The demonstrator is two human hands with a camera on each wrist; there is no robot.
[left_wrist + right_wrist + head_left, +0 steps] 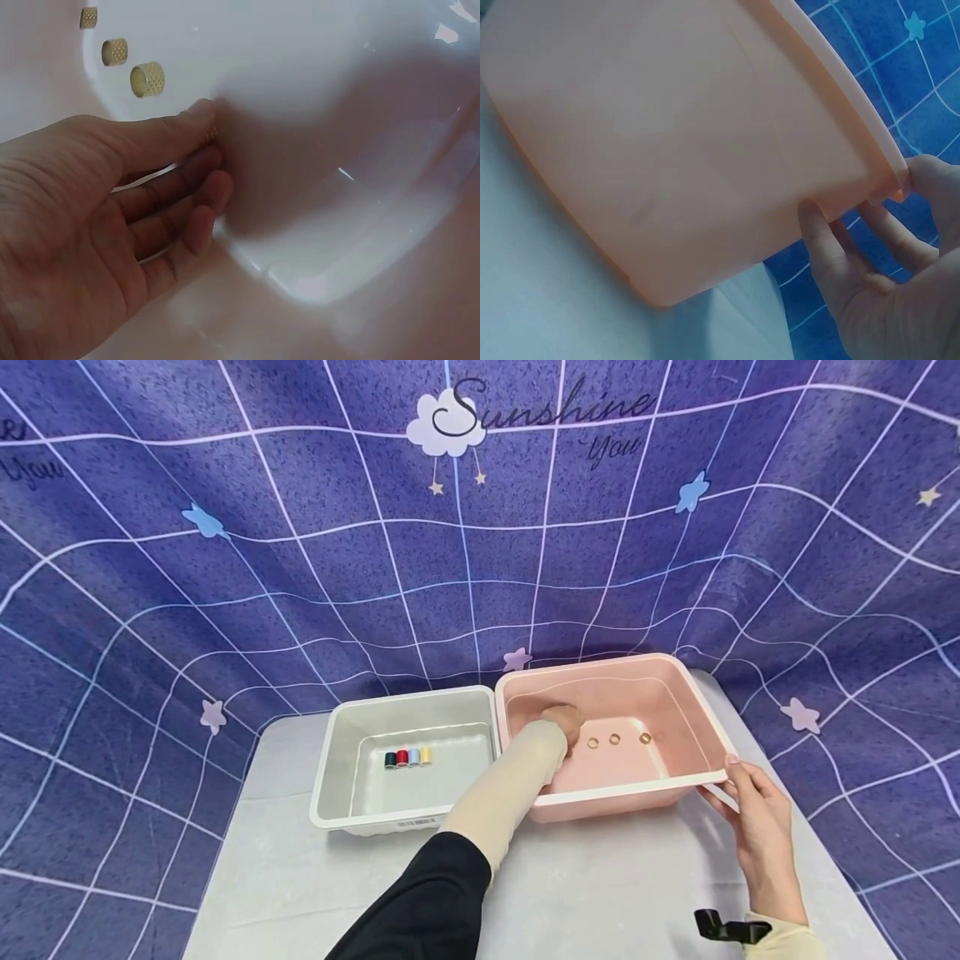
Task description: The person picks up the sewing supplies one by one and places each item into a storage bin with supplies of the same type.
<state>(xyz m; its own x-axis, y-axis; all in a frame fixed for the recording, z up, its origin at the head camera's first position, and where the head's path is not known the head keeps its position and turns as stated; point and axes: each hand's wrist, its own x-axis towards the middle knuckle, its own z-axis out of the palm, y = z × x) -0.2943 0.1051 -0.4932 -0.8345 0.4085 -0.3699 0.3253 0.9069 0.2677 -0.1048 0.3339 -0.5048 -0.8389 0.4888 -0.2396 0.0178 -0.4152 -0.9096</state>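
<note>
Inside the pink bin (622,787), my left hand (564,723) is down near the left end of the floor. In the left wrist view, my left hand (112,202) pinches a gold dimpled thimble ring (211,135) between thumb and fingers, which mostly hide it. Three more gold thimble rings, the nearest one (148,79) being the largest in view, stand in a row beyond the thumb. My right hand (761,818) grips the front right corner of the bin's rim. The right wrist view has my right hand (889,277) with fingers under that rim, against the outer wall (705,150).
A grey-white bin (405,820) stands directly left of the pink one, with several thread spools (408,757) in a row on its floor. Both bins rest on a white-covered table (600,885). A blue patterned curtain (480,568) hangs close behind.
</note>
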